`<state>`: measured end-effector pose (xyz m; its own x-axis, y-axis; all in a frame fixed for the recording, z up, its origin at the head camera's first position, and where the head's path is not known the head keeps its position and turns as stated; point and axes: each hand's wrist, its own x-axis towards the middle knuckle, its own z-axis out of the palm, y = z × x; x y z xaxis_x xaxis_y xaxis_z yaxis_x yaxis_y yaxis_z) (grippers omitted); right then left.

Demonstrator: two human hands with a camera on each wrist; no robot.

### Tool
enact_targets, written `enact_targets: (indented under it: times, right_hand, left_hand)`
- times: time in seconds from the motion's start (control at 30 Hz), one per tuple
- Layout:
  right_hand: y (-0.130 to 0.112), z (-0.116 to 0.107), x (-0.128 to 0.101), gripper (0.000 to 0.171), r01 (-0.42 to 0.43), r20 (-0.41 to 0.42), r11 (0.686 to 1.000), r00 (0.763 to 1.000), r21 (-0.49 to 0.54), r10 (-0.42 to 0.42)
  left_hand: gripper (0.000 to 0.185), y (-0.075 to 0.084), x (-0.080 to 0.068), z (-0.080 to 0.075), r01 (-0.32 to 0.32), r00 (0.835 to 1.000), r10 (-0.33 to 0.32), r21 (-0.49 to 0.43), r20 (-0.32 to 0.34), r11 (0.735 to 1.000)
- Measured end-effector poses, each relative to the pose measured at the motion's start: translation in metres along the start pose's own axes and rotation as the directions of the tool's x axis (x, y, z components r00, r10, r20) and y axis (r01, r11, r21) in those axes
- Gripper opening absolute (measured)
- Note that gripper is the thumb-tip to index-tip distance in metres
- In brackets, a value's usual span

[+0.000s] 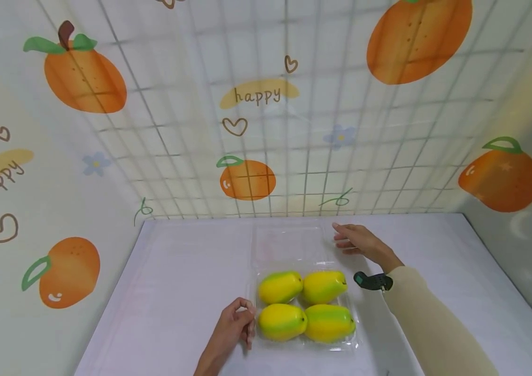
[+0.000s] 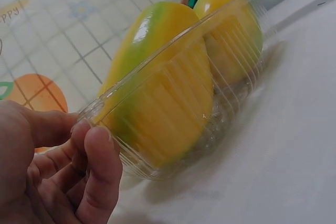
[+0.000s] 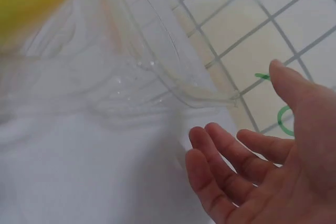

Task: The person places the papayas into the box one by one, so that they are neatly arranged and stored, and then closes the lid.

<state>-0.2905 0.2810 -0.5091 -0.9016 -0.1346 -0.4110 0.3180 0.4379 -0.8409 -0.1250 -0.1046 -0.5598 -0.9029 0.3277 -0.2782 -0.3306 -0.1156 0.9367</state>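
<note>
White table [image 1: 176,292], left hand [image 1: 234,326] pinching mango tray [image 1: 304,345] rim, right hand [image 1: 362,243] spread beside clear lid [image 1: 289,243]

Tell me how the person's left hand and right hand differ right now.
The left hand has curled fingers and pinches the rim of the clear tray at its near left side; the right hand is spread with straight fingers beside the open lid. The left hand touches plastic; whether the right hand touches the lid cannot be told. The left hand sits nearer the person, the right farther back. Both are bare and over the white table.
</note>
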Motion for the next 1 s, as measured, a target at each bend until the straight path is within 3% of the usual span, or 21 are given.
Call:
enact_targets:
  times: [0.27,0.47,0.6,0.8,1.0]
  right_hand:
    - [0.005,0.006,0.008,0.085,-0.012,0.000,1.000,1.000,-0.024,0.012]
    - [0.001,0.008,0.007,0.064,0.034,-0.018,0.999,0.999,-0.009,-0.034]
    - [-0.004,0.006,0.001,0.051,0.061,-0.021,0.996,0.998,0.058,-0.060]
    - [-0.016,-0.002,-0.015,0.045,0.177,0.019,0.980,0.984,0.091,-0.179]
    - [-0.026,-0.006,-0.034,0.031,0.310,-0.025,0.950,0.950,-0.038,-0.311]
  left_hand:
    - [0.017,-0.002,-0.005,-0.001,-0.005,1.000,0.004,0.014,0.005,1.000]
    - [0.017,-0.003,-0.003,-0.001,-0.015,1.000,0.015,0.002,0.016,1.000]
    - [0.017,-0.004,-0.002,-0.001,-0.020,1.000,0.020,0.002,0.021,1.000]
    - [0.015,-0.005,-0.002,-0.001,-0.024,0.999,0.024,0.000,0.021,1.000]
    - [0.016,-0.004,-0.002,-0.001,-0.018,1.000,0.018,-0.001,0.018,1.000]
